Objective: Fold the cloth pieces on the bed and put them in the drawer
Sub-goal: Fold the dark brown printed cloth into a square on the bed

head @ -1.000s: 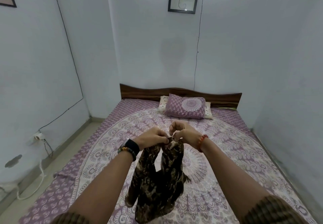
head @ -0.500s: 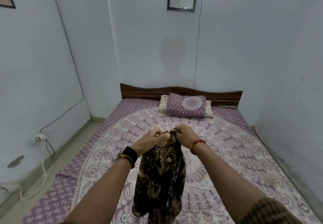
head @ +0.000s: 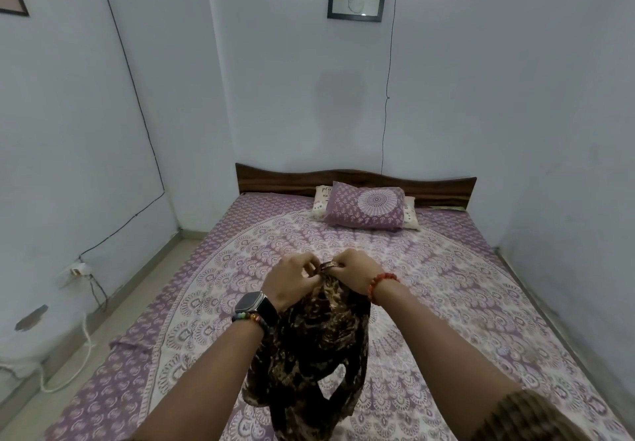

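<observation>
A dark brown cloth piece (head: 309,354) with a pale mottled print hangs in the air over the bed (head: 446,303). My left hand (head: 288,280) and my right hand (head: 354,270) pinch its top edge close together, fingers curled round the bunched fabric. The cloth drops in loose folds between my forearms, its lower end near the bottom of the view. A watch and a bead band sit on my left wrist, a red bead bracelet on my right. No drawer is in view.
A purple patterned pillow (head: 366,208) lies on a paler one against the wooden headboard (head: 343,181). Walls close in on the far side and the right. A strip of floor (head: 103,344) runs left of the bed, with a wall socket (head: 77,270) and trailing cables.
My hands have stayed together at the cloth's top edge and shifted slightly lower. The cloth, earlier split in two hanging strands, now hangs bunched in one mass.
</observation>
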